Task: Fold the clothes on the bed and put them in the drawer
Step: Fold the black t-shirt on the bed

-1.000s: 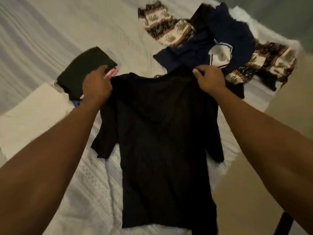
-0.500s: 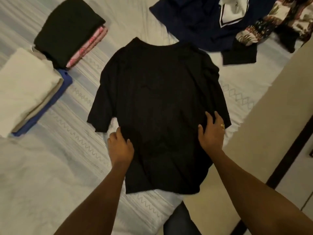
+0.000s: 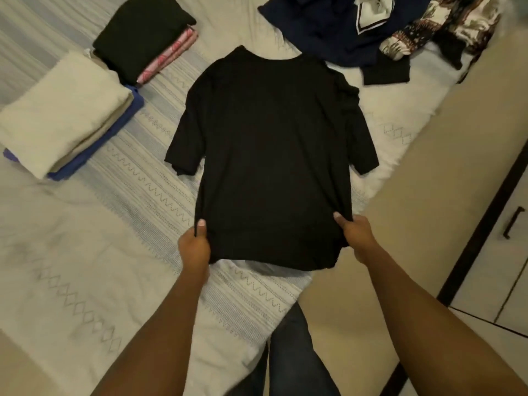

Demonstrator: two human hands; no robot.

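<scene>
- Starting at the far left, we are looking at a cream folded cloth (image 3: 65, 110) lying on a blue folded garment (image 3: 85, 161). Just behind them, a black folded garment (image 3: 143, 32) is sitting on a pink patterned piece (image 3: 168, 58). We are judging these stacks to be finished work, parked at the side of the bed (image 3: 85, 267) so the middle is free for folding.
- Our left hand (image 3: 195, 247) is pinching the left edge of the black T-shirt near its hem, with the thumb on top and the fingers curled under the cloth.
- The black T-shirt (image 3: 271, 155) is lying flat in the middle of the bed, collar away from us, both short sleeves spread out and the hem nearest us by the bed's corner. We are judging that it is spread this way so the folds land square.
- Our right hand (image 3: 355, 235) is clamping the right edge near the hem in the same way, thumb on top. With both hands gripping at matching height, we are probably pulling the cloth taut to smooth it, or readying to carry the hem toward the collar. We cannot tell which.
- Beyond the shirt to the right, a navy garment (image 3: 328, 32), a small black piece (image 3: 385, 74) and a patterned garment (image 3: 457, 27) are lying in a loose heap, waiting to be folded.
- At the far right, off the bed, a cabinet front (image 3: 483, 267) with a dark handle (image 3: 513, 222) is standing closed. We cannot tell whether it is the drawer.
</scene>
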